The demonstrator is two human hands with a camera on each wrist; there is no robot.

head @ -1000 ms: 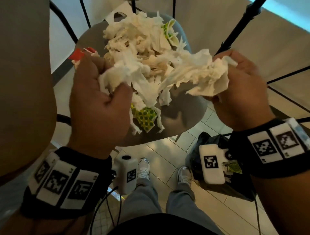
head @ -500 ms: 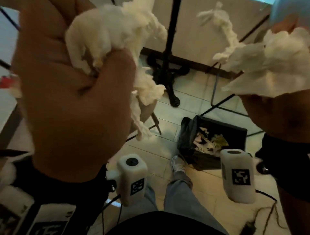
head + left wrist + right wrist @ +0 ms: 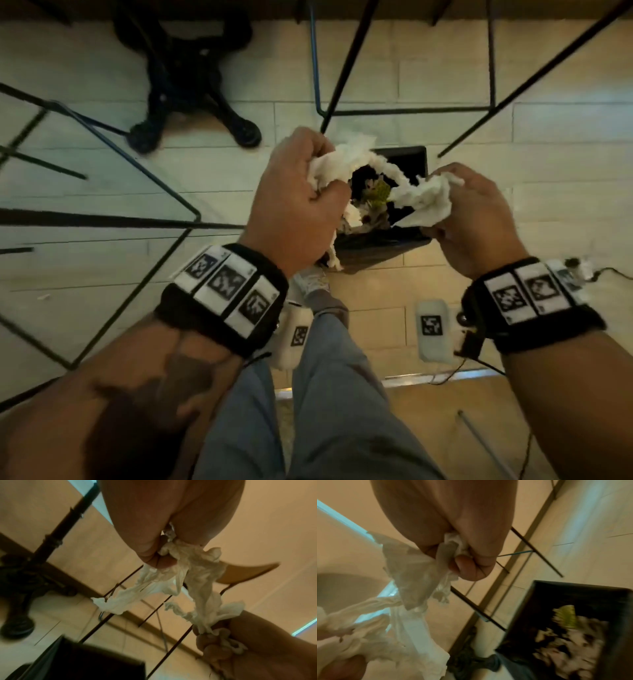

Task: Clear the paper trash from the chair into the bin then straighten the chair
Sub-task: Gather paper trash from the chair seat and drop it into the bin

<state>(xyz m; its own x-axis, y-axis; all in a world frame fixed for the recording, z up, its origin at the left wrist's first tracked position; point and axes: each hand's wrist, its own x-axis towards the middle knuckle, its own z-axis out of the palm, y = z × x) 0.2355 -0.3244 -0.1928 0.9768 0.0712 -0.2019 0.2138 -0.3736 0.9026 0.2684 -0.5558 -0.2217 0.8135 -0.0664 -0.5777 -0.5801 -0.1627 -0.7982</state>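
Both hands hang over the black bin (image 3: 416,161), each gripping white crumpled paper. My left hand (image 3: 301,192) clutches a wad (image 3: 330,164) with strips dangling below it. My right hand (image 3: 469,212) grips another wad (image 3: 428,202). A twisted strand of paper (image 3: 383,164) joins the two wads across the bin's mouth. Inside the bin lie white scraps and a yellow-green piece (image 3: 380,195). The left wrist view has the paper (image 3: 192,574) trailing from my fist toward the other hand (image 3: 214,651). The bin (image 3: 573,628) fills the lower right of the right wrist view. The chair's seat (image 3: 247,574) shows only in the left wrist view.
Thin black chair and table legs (image 3: 342,68) cross the tiled floor around the bin. A heavy black table base (image 3: 191,85) stands at the upper left. My legs in grey trousers (image 3: 325,394) and a shoe (image 3: 313,281) are right below the bin. A cable (image 3: 609,270) lies at right.
The view has swung from the chair's paper pile down to the floor and bin. Both hands, still gripping paper, have come down from high up to just above the bin.
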